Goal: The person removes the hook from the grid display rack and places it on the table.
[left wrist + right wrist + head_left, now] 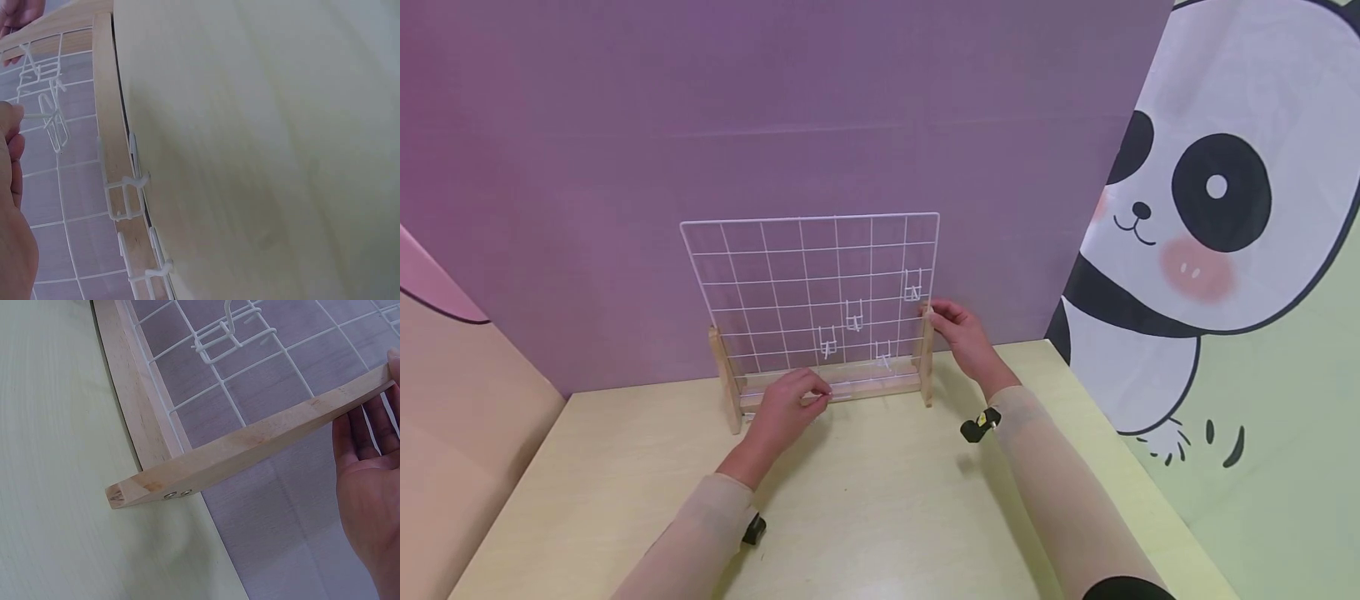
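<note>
A white wire grid panel (pixel 775 275) stands in a pale wooden stand (pixel 725 375) at the back of the table. Several white wire hooks (pixel 912 287) hang on it. My left hand (pixel 786 408) is low at the bottom rail (pixel 865 385), fingers curled, pinching a white wire hook (pixel 53 125) against the grid; the left wrist view shows that hand (pixel 12 206) at the frame's left edge. My right hand (pixel 961 333) holds the top of the stand's right upright (pixel 250 447), palm (pixel 369 487) facing the grid, with the fingers behind the wood.
The pale yellow table (pixel 880 500) runs from the stand to me. A purple wall (pixel 775 108) rises right behind the grid. A panda-printed panel (pixel 1210 208) closes the right side and a tan panel (pixel 467 433) the left.
</note>
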A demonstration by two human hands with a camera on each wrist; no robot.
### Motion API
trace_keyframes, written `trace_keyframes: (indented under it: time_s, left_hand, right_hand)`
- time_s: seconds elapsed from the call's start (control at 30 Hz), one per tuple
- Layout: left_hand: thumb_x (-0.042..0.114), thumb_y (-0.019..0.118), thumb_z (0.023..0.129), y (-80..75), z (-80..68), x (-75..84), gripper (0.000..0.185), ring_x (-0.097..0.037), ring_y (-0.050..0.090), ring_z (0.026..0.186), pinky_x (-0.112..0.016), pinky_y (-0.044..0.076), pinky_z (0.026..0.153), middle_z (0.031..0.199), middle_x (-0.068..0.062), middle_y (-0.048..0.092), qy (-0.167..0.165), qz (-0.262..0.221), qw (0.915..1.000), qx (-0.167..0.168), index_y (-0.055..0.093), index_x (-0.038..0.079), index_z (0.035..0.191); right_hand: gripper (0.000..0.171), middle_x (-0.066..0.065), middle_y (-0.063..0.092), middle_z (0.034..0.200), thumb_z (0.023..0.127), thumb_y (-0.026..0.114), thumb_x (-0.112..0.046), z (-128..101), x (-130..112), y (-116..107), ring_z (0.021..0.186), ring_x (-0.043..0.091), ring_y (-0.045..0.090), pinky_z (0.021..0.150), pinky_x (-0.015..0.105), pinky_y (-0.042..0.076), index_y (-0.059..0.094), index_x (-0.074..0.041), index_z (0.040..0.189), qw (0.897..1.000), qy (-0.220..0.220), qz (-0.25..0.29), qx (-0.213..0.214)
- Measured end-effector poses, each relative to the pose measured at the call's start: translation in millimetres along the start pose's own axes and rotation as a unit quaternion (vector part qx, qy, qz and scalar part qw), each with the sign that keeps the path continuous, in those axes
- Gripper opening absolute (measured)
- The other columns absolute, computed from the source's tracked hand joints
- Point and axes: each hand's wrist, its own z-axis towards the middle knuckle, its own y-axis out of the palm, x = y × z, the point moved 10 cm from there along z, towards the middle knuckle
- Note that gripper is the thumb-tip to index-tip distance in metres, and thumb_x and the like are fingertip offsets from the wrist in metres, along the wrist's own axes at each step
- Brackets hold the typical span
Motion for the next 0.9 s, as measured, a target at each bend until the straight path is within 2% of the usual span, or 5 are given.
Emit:
trace_keyframes:
  time_s: [0.4,0.63,0.9]
  left_hand:
    - [-0.001,0.088,0.091,11.6,1.4,-4.8,0.02,-0.02,0.075,0.096,-0.042,0.066,0.087,0.098,0.003,0.074,-0.016,0.013,0.9991,-0.036,0.078,0.015,0.095]
    - [0.0,0.088,0.092,17.5,0.8,-11.9,0.02,-0.021,0.076,0.097,-0.042,0.066,0.089,0.098,0.004,0.072,-0.048,0.011,0.9968,-0.063,0.076,0.016,0.094]
    - [0.001,0.087,0.093,22.6,0.9,-16.3,0.019,-0.02,0.074,0.095,-0.043,0.065,0.088,0.098,0.004,0.072,-0.066,0.01,0.9937,-0.09,0.075,0.016,0.094]
  right_hand:
    - [0.033,-0.004,0.078,0.12,0.111,0.066,-0.006,0.9,1.4,0.4,0.121,0.016,0.067,0.115,0.035,0.05,0.065,0.009,0.14,1.0,0.006,0.0,-0.005]
    - [0.03,-0.005,0.078,0.12,0.111,0.066,-0.007,0.7,1.7,0.4,0.121,0.016,0.067,0.116,0.036,0.049,0.067,0.006,0.138,1.0,0.004,-0.001,-0.006]
    - [0.036,-0.004,0.078,0.119,0.111,0.067,-0.008,0.1,1.6,0.1,0.121,0.016,0.067,0.121,0.042,0.045,0.063,0.01,0.142,1.0,0.011,0.001,-0.003]
